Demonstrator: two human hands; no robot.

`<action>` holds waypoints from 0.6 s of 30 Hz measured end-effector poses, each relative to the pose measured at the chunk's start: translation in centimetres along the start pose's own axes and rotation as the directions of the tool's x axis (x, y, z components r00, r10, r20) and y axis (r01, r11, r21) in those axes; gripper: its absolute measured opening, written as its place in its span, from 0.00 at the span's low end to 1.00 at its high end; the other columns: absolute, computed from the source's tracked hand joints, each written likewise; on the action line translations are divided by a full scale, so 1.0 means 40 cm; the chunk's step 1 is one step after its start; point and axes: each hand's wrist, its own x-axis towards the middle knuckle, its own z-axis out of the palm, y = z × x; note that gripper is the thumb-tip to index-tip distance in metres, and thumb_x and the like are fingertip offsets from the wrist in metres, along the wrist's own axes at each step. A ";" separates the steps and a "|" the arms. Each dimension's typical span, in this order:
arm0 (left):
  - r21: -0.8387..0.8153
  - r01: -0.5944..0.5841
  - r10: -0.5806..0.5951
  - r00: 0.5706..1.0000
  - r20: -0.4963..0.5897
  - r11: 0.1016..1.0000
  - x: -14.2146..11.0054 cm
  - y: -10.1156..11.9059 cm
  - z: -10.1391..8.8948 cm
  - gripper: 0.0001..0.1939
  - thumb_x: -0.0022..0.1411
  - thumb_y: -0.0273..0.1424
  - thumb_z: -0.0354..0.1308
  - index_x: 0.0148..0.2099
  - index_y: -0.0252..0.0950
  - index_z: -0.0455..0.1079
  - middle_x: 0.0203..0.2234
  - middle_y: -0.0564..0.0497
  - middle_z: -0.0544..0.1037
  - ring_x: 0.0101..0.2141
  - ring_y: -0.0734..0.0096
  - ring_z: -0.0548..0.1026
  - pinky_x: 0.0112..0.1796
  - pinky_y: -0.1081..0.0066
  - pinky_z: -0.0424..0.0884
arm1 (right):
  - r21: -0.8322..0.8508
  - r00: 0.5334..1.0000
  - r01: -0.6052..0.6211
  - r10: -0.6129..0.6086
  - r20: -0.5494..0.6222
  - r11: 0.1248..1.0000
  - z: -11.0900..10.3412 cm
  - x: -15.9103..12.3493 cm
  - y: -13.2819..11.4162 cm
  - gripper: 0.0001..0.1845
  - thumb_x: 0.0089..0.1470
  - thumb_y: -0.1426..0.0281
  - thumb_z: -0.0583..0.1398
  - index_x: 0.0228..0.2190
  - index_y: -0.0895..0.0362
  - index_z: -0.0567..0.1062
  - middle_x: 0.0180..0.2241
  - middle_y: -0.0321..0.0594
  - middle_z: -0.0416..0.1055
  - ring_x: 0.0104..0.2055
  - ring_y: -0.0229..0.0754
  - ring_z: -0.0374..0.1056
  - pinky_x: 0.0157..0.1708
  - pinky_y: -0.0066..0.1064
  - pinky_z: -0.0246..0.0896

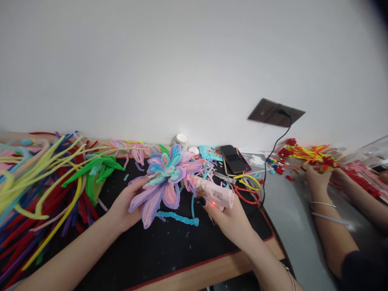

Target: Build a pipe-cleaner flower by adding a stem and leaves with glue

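Note:
My left hand [129, 208] is closed around the left side of a large pipe-cleaner flower [169, 169], with looped petals in purple, pink and turquoise. Its fingers are partly hidden behind the petals. In my right hand [230, 220] is a pale pink hot glue gun [216, 193], a small red light glowing on it. The gun's front end points left and meets the flower's right edge; whether it touches a petal I cannot tell. Below the flower, a twisted blue pipe-cleaner stem [178, 218] lies over the black mat [145, 250].
Loose pipe cleaners [36, 190] heap up on the left. Behind the flower stand a white jar [182, 140] and a phone [234, 159]. Scissors [247, 194] with red and yellow handles lie right. A black cable [274, 147] hangs from the wall socket [275, 112]. Another person's hands [318, 178] work at far right.

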 end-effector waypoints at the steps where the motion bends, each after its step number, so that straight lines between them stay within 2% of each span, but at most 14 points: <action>1: -0.022 0.010 -0.010 1.000 0.008 1.000 0.001 0.000 -0.002 0.03 0.54 0.24 0.58 0.31 0.36 0.72 0.21 0.51 0.77 0.21 0.71 0.75 0.25 0.74 0.73 | 0.004 1.000 0.002 -0.002 -0.009 1.000 -0.001 -0.001 0.000 0.17 0.52 0.74 0.56 0.44 0.58 0.76 0.27 0.37 0.74 0.25 0.38 0.65 0.27 0.27 0.62; 6: -0.027 0.015 -0.015 1.000 0.023 1.000 0.007 0.000 -0.011 0.02 0.55 0.26 0.58 0.33 0.37 0.71 0.21 0.53 0.77 0.21 0.73 0.75 0.25 0.75 0.73 | 0.049 0.998 0.015 -0.012 -0.068 0.999 -0.003 -0.003 -0.005 0.16 0.53 0.73 0.57 0.43 0.58 0.76 0.30 0.39 0.76 0.28 0.40 0.68 0.28 0.27 0.65; 11: -0.066 0.055 -0.051 0.997 0.061 0.996 0.007 -0.002 -0.011 0.03 0.58 0.26 0.56 0.32 0.37 0.70 0.21 0.54 0.77 0.22 0.74 0.75 0.26 0.76 0.74 | 0.065 0.999 0.041 -0.039 -0.034 0.997 0.003 -0.002 -0.004 0.20 0.52 0.76 0.56 0.47 0.55 0.75 0.34 0.38 0.77 0.31 0.39 0.69 0.32 0.28 0.66; 18: -0.038 0.064 -0.061 0.995 0.079 0.997 0.007 -0.004 -0.013 0.05 0.60 0.27 0.54 0.33 0.36 0.72 0.23 0.52 0.78 0.23 0.73 0.76 0.27 0.75 0.74 | 0.045 0.999 0.047 -0.046 -0.026 0.998 0.003 0.001 0.008 0.20 0.52 0.76 0.56 0.47 0.55 0.75 0.32 0.37 0.75 0.29 0.37 0.67 0.30 0.26 0.64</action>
